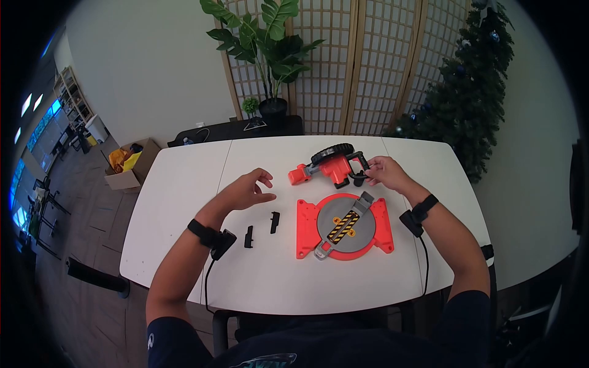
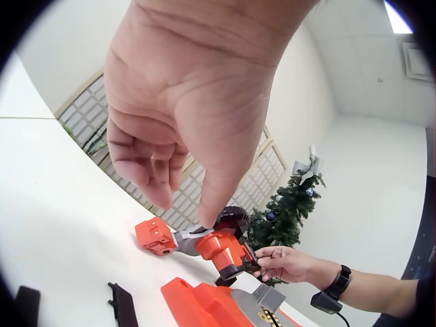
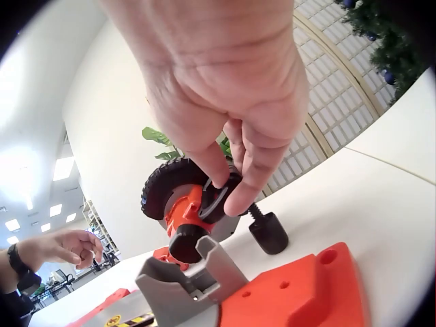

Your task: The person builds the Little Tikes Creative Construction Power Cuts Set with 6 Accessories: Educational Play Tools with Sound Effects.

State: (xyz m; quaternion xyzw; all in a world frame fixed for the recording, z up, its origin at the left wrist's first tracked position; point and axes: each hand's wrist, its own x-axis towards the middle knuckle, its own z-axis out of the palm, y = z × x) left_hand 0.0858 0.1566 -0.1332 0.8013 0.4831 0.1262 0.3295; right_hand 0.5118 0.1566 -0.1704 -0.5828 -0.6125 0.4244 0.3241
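A toy miter saw's red upper part [image 1: 334,170], with a black toothed wheel-like blade [image 1: 332,153], lies toward the back of the white table. My right hand [image 1: 388,173] grips its black handle [image 3: 216,197] between thumb and fingers. Under that hand, a black knob on a threaded shaft [image 3: 269,234] shows in the right wrist view. My left hand [image 1: 245,191] hovers left of the saw part, fingers loosely bent, holding nothing. In front lies the red saw base [image 1: 307,245] with a grey round turntable [image 1: 366,236] and a yellow-black striped strip.
Two small black plastic pieces, one nearer the base [image 1: 275,222] and one farther left [image 1: 248,237], lie on the table [image 1: 178,184]. Beyond the table stand a potted plant [image 1: 273,110], a folding screen [image 1: 325,73] and a decorated fir tree [image 1: 460,92]. A cardboard box [image 1: 144,165] sits on the left.
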